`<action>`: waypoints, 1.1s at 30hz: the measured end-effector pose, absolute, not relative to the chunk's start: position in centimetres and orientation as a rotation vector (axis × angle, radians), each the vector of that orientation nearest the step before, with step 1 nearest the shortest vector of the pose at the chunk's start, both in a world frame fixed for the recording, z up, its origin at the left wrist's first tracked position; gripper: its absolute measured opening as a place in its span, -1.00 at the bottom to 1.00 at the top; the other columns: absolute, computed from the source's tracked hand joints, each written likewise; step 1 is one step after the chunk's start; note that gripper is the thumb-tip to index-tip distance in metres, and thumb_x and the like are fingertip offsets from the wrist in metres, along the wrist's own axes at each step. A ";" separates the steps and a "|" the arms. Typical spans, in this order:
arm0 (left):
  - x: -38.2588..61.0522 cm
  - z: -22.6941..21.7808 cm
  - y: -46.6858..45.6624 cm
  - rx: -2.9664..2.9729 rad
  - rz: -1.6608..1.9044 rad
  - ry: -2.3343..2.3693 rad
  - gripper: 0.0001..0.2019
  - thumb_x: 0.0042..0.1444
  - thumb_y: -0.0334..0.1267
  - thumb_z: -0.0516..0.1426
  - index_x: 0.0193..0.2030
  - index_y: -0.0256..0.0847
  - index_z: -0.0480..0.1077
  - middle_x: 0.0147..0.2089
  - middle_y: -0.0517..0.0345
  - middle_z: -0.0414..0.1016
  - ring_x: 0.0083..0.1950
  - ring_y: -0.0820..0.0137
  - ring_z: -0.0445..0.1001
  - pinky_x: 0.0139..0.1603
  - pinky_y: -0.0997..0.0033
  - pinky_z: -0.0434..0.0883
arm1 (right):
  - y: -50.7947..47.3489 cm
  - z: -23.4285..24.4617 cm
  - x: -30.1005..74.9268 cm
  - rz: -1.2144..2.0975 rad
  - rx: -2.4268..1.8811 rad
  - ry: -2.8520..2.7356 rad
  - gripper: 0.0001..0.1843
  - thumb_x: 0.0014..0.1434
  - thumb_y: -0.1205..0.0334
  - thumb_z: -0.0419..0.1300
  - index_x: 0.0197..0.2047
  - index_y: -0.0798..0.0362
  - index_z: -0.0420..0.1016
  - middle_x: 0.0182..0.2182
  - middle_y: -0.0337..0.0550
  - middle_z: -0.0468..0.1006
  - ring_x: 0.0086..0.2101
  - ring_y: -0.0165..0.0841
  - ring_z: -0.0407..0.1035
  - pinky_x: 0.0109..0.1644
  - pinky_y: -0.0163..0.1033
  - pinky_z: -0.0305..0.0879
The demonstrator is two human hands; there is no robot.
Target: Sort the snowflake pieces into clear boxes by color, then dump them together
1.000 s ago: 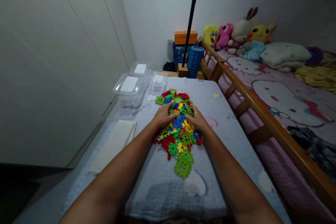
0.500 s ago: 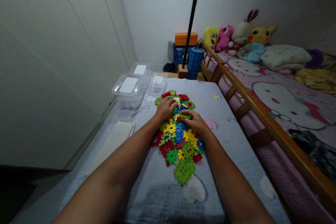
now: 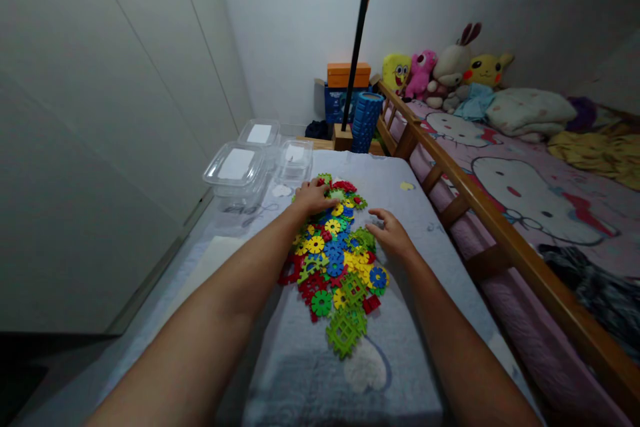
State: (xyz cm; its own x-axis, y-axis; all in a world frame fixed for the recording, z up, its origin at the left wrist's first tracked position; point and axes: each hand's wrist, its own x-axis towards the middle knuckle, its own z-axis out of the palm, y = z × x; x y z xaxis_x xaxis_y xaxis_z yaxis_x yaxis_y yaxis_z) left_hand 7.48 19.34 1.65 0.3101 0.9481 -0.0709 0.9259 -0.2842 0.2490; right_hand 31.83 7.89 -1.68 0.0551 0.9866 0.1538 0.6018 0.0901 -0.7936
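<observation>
A long heap of plastic building pieces lies on the cloth-covered table. Yellow discs (image 3: 315,244), blue discs (image 3: 335,264) and a green disc (image 3: 321,303) with notched rims are mixed with red pieces (image 3: 313,285) and light green lattice squares (image 3: 347,329). My left hand (image 3: 314,198) rests on the far left part of the heap, fingers apart; its fingertips touch pieces there. My right hand (image 3: 390,232) hovers just off the heap's right side, thumb and fingers apart with nothing between them. Close to it, a light green piece (image 3: 363,239) sits on the heap.
Lidded clear plastic boxes (image 3: 235,170) with white labels stand at the table's far left. A pale flat sheet (image 3: 213,260) lies left of my left arm. A wooden bed rail (image 3: 465,213) runs along the right. A black pole (image 3: 357,40) on a wooden block rises behind.
My right hand has let go of a light green piece, now on the heap, and moved right, off the pile. My left hand has shifted slightly and spread its fingers. The view has turned a little.
</observation>
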 end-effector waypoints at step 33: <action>3.8 -0.8 0.0 2.354 0.347 1.374 0.36 -0.37 0.25 0.49 0.59 0.05 0.00 0.64 -0.24 -0.15 0.61 -0.39 -0.28 0.47 -0.55 -0.18 | 15.6 1.2 24.4 1.323 -1.400 -1.714 -0.64 0.00 0.08 0.37 -0.13 0.03 0.61 -0.22 -0.18 0.69 -0.22 -0.22 0.53 0.00 -0.12 0.45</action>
State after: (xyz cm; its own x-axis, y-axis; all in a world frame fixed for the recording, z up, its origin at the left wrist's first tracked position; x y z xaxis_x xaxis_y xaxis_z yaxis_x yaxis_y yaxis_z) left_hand 3.81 -0.04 -0.75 0.4886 0.8724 0.0161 0.7756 -0.4427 0.4499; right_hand 24.41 15.61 1.22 -0.3018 0.9400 -0.1593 0.3920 -0.0300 -0.9195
